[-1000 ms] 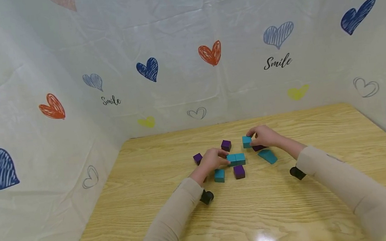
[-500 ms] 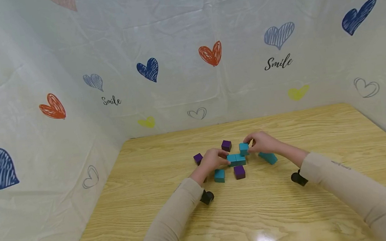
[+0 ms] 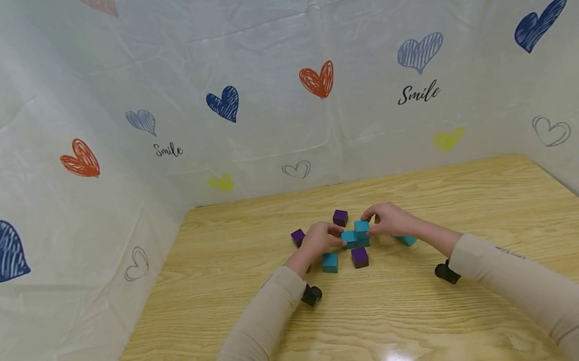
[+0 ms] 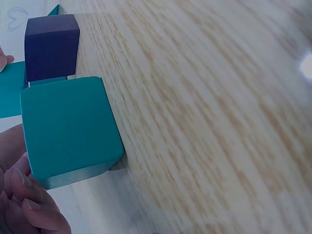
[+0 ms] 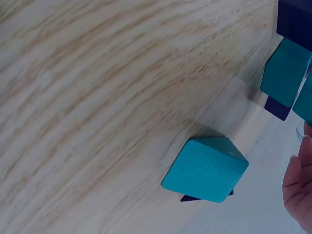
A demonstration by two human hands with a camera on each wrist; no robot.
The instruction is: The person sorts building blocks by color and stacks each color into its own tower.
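Observation:
Two teal cubes stand side by side on the table. My left hand (image 3: 318, 240) has thumb and finger at the near and far sides of the left cube (image 3: 348, 239), gripping it. Over the right one, mostly covering it, is another teal cube (image 3: 361, 229), pinched by my right hand (image 3: 388, 219). A lone teal cube (image 4: 70, 129) fills the middle of the left wrist view, close to the curled fingers of my left hand. Beside it sits a purple cube (image 3: 360, 257). The right wrist view shows a teal wedge-shaped block (image 5: 204, 168), partly behind my right hand in the head view.
More purple cubes lie around: one behind the pair (image 3: 340, 217) and one left of my left hand (image 3: 298, 237). A dark purple piece (image 5: 190, 198) peeks out past the wedge. The wooden table (image 3: 252, 225) meets a white heart-printed sheet (image 3: 265, 142) behind.
My right hand has brought its teal cube left and nearer, from over the purple piece to the top of the right cube in the pair. My left hand stays put.

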